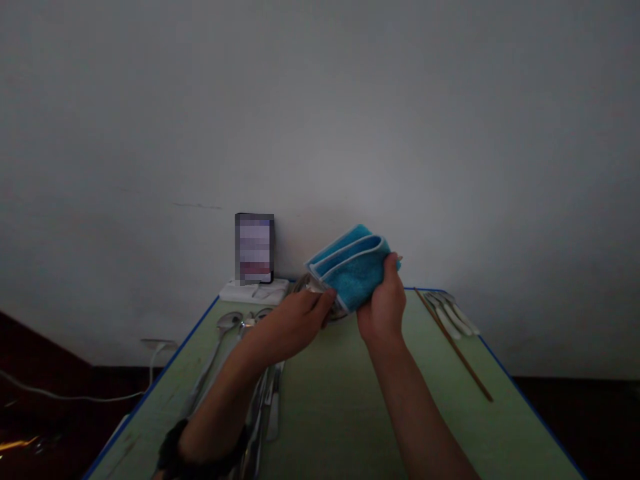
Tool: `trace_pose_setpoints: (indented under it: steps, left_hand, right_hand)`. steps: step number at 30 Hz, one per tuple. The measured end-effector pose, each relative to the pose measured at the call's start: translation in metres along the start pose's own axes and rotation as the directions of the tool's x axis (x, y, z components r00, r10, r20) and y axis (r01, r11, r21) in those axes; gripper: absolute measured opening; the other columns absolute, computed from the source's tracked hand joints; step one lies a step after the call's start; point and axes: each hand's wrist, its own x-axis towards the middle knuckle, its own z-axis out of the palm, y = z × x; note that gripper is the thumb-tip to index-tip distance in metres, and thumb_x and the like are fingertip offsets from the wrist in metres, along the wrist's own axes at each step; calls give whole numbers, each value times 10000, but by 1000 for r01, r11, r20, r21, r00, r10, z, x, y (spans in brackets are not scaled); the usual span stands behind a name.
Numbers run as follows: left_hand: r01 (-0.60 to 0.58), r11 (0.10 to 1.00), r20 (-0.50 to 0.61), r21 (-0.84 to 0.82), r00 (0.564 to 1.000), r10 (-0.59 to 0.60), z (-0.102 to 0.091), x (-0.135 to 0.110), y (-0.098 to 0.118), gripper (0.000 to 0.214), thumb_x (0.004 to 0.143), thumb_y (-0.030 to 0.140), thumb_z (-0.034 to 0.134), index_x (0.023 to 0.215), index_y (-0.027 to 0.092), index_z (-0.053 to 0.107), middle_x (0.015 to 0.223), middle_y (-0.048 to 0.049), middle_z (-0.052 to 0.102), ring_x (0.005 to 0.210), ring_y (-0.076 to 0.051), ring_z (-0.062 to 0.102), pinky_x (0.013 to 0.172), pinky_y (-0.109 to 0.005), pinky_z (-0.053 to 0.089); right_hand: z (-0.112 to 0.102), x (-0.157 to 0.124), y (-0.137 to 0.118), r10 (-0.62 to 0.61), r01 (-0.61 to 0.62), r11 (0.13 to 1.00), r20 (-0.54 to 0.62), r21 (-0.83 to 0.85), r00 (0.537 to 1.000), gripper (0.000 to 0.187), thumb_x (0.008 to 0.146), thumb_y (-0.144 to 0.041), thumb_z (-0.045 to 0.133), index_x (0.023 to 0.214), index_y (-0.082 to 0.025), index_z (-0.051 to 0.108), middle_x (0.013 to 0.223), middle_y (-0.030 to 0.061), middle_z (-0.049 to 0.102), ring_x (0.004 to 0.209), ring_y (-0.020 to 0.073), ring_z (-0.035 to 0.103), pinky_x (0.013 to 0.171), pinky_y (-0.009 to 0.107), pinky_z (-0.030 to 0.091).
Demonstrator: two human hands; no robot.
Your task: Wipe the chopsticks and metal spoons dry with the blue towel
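Observation:
A folded blue cloth [356, 277] with pale edging is raised over the far part of the green table. My right hand [385, 303] grips its right side, the thumb pressed on the front face. At the cloth's lower left edge, my left hand [303, 313] is closed with thumb and fingers pinching the edge. Behind the cloth and my left hand, a shiny metallic or glassy item [309, 283] shows only in part; its kind is hidden. Below my left forearm lie several metal utensils, among them a ladle [230, 321], partly covered by the arm.
A phone [256, 250] with a blurred screen stands on a white base [240, 291] against the wall. On the right lie a brown stick [455, 347] and several white-handled forks [450, 313]. The green table [335, 413] has blue edges. A white cable [100, 399] runs at the left.

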Motion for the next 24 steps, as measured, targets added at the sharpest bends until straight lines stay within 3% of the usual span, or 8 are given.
trace_pose_setpoints:
  steps: [6, 9, 11, 14, 18, 24]
  left_hand:
    - [4, 1000, 47, -9, 999, -4, -1, -4, 3, 497, 907, 454, 199, 572, 183, 446, 512, 30, 451, 507, -122, 441, 535, -249, 317]
    - [-25, 999, 92, -33, 995, 28, -1, -8, 6, 420, 903, 423, 250, 684, 177, 510, 617, 14, 525, 589, -125, 494, 574, -238, 361]
    - [-48, 997, 134, -59, 989, 55, -1, -10, 7, 324, 897, 373, 288, 822, 181, 539, 700, 7, 553, 635, -122, 516, 594, -227, 386]
    - [-35, 996, 231, -86, 971, 54, -3, -13, 6, 298, 896, 335, 269, 952, 188, 523, 674, 15, 532, 594, -111, 505, 562, -213, 406]
    - [37, 992, 368, -124, 930, 11, -6, -15, 0, 300, 895, 334, 249, 999, 180, 484, 685, 8, 563, 540, -106, 521, 483, -199, 418]
    - [55, 991, 489, -123, 872, 13, -6, -16, -1, 248, 875, 334, 310, 824, 173, 493, 698, -7, 616, 497, -107, 580, 430, -184, 410]
  right_hand:
    - [0, 2, 1, 4, -9, 999, -109, -43, 994, 436, 714, -545, 525, 845, -139, 618, 745, 32, 675, 616, 132, 630, 542, 246, 515]
    - [-3, 5, -2, 17, -32, 997, -198, -72, 980, 427, 713, -552, 513, 809, -150, 617, 715, 13, 668, 590, 123, 622, 497, 232, 507]
    - [-5, 9, -5, 14, -28, 998, -226, -57, 974, 298, 728, -459, 537, 750, -169, 600, 655, -28, 647, 552, 102, 602, 484, 216, 498]
    - [-9, 17, -12, 16, -18, 1000, -216, -10, 976, 119, 721, -280, 543, 643, -191, 536, 532, -85, 575, 467, 80, 552, 463, 205, 481]
    - [-11, 22, -21, 29, -25, 999, -203, 23, 979, 161, 750, -276, 487, 606, -204, 488, 479, -100, 536, 425, 89, 523, 458, 232, 480]
    - [-13, 22, -20, 114, -99, 984, -104, 146, 988, 231, 773, -337, 491, 583, -208, 469, 471, -93, 522, 437, 93, 518, 461, 225, 452]
